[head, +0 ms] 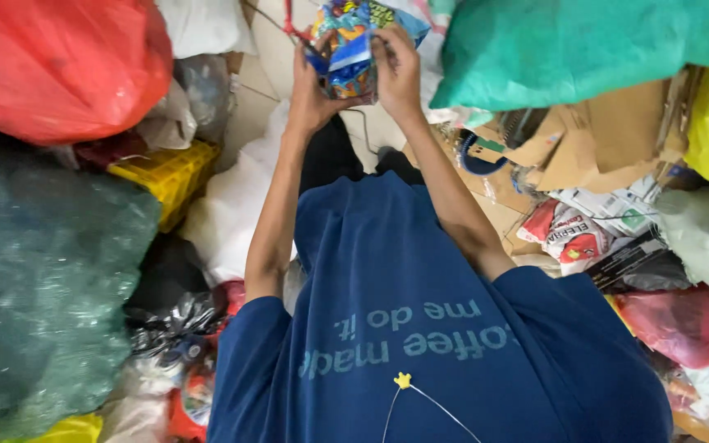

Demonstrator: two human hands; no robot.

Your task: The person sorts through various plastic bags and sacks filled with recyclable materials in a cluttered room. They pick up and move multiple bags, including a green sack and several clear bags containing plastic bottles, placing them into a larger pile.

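Blue shirt (420,328) fills the near view, and past it both arms reach out over the floor (264,49). Far out, the left hand (309,86) and right hand (400,70) are closed on a colourful plastic packet (350,45), one on each side edge. It looks light, thin and crinkly, maybe slippery, so pinching the edges seems best.

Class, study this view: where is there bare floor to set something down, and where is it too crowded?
Bare tile shows only ahead, between the red bag and the colourful packet held by the left hand and right hand. The right side is crowded with cardboard and the green sack; the left with the yellow crate.
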